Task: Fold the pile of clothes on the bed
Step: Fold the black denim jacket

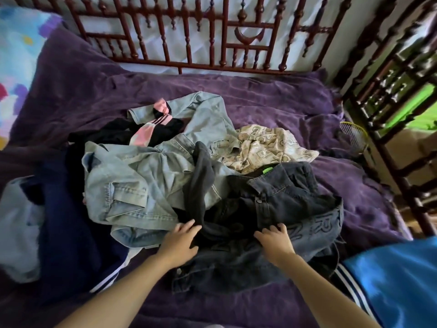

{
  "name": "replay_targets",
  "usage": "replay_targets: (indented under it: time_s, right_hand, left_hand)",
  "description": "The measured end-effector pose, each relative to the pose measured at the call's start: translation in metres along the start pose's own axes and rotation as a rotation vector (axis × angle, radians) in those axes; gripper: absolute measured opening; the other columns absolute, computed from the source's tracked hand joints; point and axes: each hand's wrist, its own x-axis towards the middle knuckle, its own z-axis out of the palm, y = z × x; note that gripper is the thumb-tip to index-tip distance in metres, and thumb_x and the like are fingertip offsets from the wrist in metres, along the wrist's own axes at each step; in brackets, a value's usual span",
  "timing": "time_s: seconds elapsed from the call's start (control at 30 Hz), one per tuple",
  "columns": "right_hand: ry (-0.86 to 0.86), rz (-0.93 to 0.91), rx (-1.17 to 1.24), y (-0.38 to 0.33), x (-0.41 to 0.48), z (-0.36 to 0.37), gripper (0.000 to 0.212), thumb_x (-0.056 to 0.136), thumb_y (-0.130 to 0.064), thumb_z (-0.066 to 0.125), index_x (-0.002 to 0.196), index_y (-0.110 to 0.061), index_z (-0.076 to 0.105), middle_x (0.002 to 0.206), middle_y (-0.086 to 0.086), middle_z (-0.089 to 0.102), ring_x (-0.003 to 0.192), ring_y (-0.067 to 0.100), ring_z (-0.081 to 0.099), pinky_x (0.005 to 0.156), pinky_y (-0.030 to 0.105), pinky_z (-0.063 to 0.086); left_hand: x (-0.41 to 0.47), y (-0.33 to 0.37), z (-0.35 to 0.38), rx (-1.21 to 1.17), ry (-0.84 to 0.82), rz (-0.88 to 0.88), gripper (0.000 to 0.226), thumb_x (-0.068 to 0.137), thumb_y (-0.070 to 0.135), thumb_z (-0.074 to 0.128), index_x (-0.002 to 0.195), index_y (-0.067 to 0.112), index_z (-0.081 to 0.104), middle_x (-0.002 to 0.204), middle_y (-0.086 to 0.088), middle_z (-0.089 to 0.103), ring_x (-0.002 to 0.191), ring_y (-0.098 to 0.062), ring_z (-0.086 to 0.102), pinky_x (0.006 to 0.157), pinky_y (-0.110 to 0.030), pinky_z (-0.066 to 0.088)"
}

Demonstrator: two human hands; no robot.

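left hand (pixel 179 242): fingers spread and nearly straight, lying on the edge of a dark grey garment (pixel 201 183) at the near side of the pile; nothing pinched.
right hand (pixel 275 240): palm down on the dark jeans (pixel 295 204), fingertips bent into the denim; whether they clamp a fold cannot be told.
both forearms bare, reaching in from the near edge.

pile, middle of the bed, unfolded, items overlapping:
- dark jeans, near right, waistband and button facing up, green tag (pixel 266 171) at the far edge, raised letters on the leg just beside the right hand.
- dark grey garment, a long strip draped over the jeans and the light denim.
- light denim (pixel 142 185), crumpled, left of centre, running toward the far side.
- pink and black garment (pixel 151 131), far left of the pile, on the light denim.
- cream printed top (pixel 264 145), far right, touching the jeans.
- navy garment (pixel 66 221), left, white stripes at its near edge.
- pale blue garment (pixel 16 221), far left, partly under the navy.

surroundings:
- purple cover (pixel 283 95) under everything.
- blue cloth (pixel 397 280) with a striped dark edge, near right corner.
- red-brown turned wooden rail (pixel 189 31) along the far side.
- bright patterned pillow (pixel 16 55), far left corner.
- yellow-rimmed mesh item (pixel 354 136), right edge of the bed.
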Motion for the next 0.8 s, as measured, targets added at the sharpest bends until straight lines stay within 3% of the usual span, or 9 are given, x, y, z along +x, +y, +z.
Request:
replay_targets:
  time_s: [0.07,0.13,0.17,0.2,0.27,0.33,0.43,0.6,0.8]
  right_hand:
    - [0.117,-0.061,0.013,0.024,-0.01,0.007,0.033,0.067,-0.039,0.073,0.098,-0.029,0.068,0.093,0.003,0.066,0.093,0.023,0.061,0.089,0.046,0.04]
    - [0.116,-0.079,-0.055,0.056,-0.023,0.027,0.037,0.026,-0.054,0.081,0.053,-0.035,0.065,0.052,-0.009,0.057,0.05,0.014,0.059,0.054,0.035,0.049]
    - [0.074,-0.036,-0.086,0.074,-0.032,0.038,0.037,0.019,-0.056,0.078,0.045,-0.036,0.061,0.045,-0.011,0.053,0.044,0.011,0.057,0.048,0.032,0.048]
    - [-0.045,0.012,-0.116,0.092,-0.044,0.046,0.035,0.025,-0.057,0.079,0.049,-0.036,0.063,0.05,-0.011,0.058,0.05,0.012,0.061,0.052,0.036,0.05]
    - [-0.289,0.064,-0.142,0.12,-0.07,0.049,0.024,0.069,-0.041,0.071,0.092,-0.034,0.07,0.097,-0.002,0.07,0.101,0.018,0.063,0.09,0.051,0.043]
    - [-0.407,0.183,0.004,0.145,-0.08,0.053,0.037,0.088,-0.027,0.052,0.125,-0.03,0.054,0.132,-0.006,0.052,0.129,0.015,0.042,0.108,0.041,0.028]
    - [-0.297,0.271,0.235,0.158,-0.053,0.033,0.042,0.086,-0.016,0.046,0.125,-0.03,0.055,0.13,-0.005,0.057,0.122,0.015,0.052,0.095,0.023,0.04]
    - [0.151,0.361,0.441,0.151,0.04,-0.019,0.042,0.09,-0.031,0.042,0.129,-0.017,0.049,0.132,0.009,0.049,0.125,0.028,0.041,0.096,0.035,0.038]
    - [-0.054,0.555,0.71,0.132,0.106,-0.023,0.077,0.089,-0.034,0.059,0.149,-0.026,0.012,0.155,0.011,0.012,0.135,0.036,0.031,0.109,0.052,0.026]
  left_hand:
    - [0.009,0.009,0.003,0.111,-0.01,0.035,0.066,0.096,0.033,0.042,0.15,0.027,0.005,0.158,0.002,-0.007,0.145,-0.022,-0.004,0.115,-0.038,0.014]
    - [0.022,0.02,0.005,0.22,0.07,0.11,0.071,0.092,0.035,0.05,0.15,0.025,0.011,0.158,-0.008,-0.002,0.144,-0.026,-0.011,0.115,-0.043,0.014]
    - [0.029,0.026,0.006,0.285,0.134,0.153,0.072,0.087,0.039,0.058,0.148,0.023,0.023,0.157,-0.013,0.008,0.142,-0.028,-0.007,0.113,-0.047,0.019]
    - [0.035,0.032,0.008,0.362,0.175,0.192,0.07,0.084,0.041,0.061,0.145,0.023,0.032,0.156,-0.015,0.015,0.142,-0.029,-0.002,0.112,-0.05,0.021]
    - [0.045,0.044,0.011,0.424,0.027,0.206,0.057,0.093,0.039,0.046,0.145,0.021,0.03,0.157,-0.011,0.014,0.146,-0.027,-0.001,0.116,-0.051,0.004]
    - [0.054,0.054,0.012,0.493,-0.174,0.124,0.052,0.098,0.04,0.032,0.145,0.019,0.029,0.148,-0.009,0.036,0.142,-0.026,0.022,0.115,-0.05,-0.005]
    - [0.058,0.057,0.015,0.495,-0.232,0.031,0.05,0.098,0.043,0.027,0.142,0.018,0.036,0.12,-0.003,0.063,0.118,-0.022,0.053,0.115,-0.05,-0.005]
    - [0.054,0.047,0.018,0.468,-0.232,-0.038,0.053,0.099,0.043,0.027,0.147,0.02,0.024,0.114,0.0,0.065,0.114,-0.02,0.056,0.115,-0.049,-0.002]
    - [0.05,0.029,0.014,0.356,-0.193,-0.131,0.044,0.098,0.042,0.03,0.134,0.02,0.043,0.112,0.001,0.066,0.111,-0.017,0.057,0.11,-0.037,0.022]
